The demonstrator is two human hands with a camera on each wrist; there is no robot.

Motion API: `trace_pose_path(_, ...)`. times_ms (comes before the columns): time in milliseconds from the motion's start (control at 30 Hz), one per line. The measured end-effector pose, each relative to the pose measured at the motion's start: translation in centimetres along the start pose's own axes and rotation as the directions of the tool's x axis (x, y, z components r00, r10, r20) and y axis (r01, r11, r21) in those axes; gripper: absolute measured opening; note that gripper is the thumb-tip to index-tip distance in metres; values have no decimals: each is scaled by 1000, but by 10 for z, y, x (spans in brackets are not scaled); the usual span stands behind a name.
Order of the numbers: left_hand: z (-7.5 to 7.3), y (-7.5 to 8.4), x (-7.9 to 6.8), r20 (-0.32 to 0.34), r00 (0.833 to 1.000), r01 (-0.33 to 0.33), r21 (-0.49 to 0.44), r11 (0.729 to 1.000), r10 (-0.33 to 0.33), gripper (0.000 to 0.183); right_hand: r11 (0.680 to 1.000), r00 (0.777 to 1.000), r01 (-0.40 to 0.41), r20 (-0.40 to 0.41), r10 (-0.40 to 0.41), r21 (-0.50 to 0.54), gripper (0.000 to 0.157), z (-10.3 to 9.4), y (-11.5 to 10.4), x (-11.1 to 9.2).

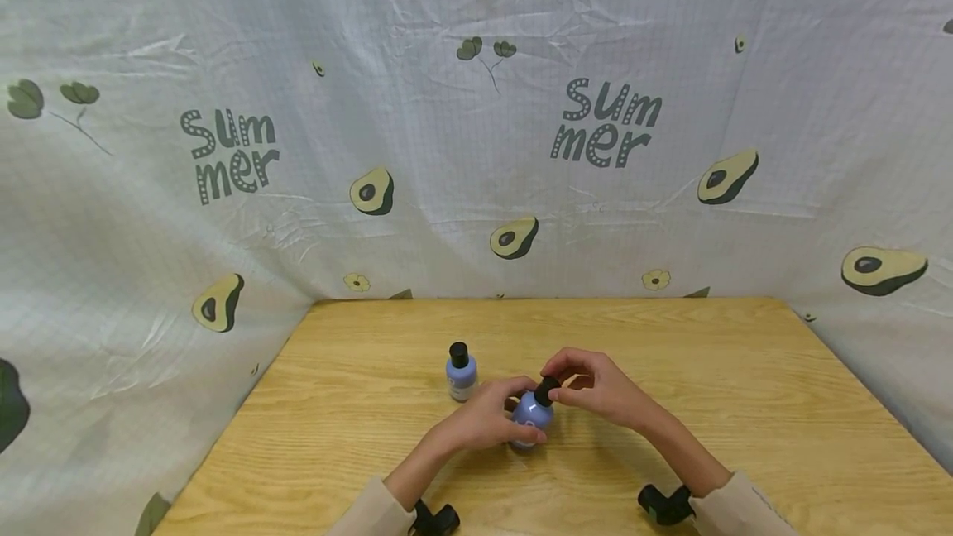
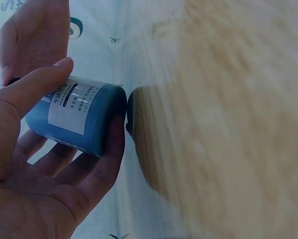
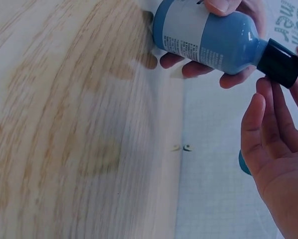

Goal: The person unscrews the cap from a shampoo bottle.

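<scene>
My left hand (image 1: 484, 418) holds a blue plastic bottle (image 1: 533, 410) around its body, tilted with its top toward the right. Thumb and fingers wrap the printed label (image 2: 74, 107) in the left wrist view, and the bottle's base is close over the table. At its neck sits a black cap (image 3: 280, 63), which my right hand (image 1: 603, 387) pinches between thumb and fingers. Left of the held bottle, a second blue bottle (image 1: 462, 376) with a black cap stands upright on the table.
The wooden table (image 1: 357, 404) reaches back to a white curtain (image 1: 432, 122) printed with avocados and lettering, which also hangs along both sides. Black wrist-worn devices (image 1: 665, 504) show near both cuffs at the front.
</scene>
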State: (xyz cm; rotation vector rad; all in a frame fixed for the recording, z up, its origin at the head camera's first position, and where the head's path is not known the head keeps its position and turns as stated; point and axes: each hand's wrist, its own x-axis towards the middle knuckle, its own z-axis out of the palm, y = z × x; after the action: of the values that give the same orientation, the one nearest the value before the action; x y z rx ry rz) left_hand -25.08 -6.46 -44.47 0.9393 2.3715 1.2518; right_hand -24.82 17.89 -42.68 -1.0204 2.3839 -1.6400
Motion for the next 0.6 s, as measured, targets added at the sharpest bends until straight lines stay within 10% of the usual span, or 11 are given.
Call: trace_pose_path(600,0,0,1,3,1000,-5,-32,999,5,46,999,1000,10,6,-10,-35,25,-3,0,0)
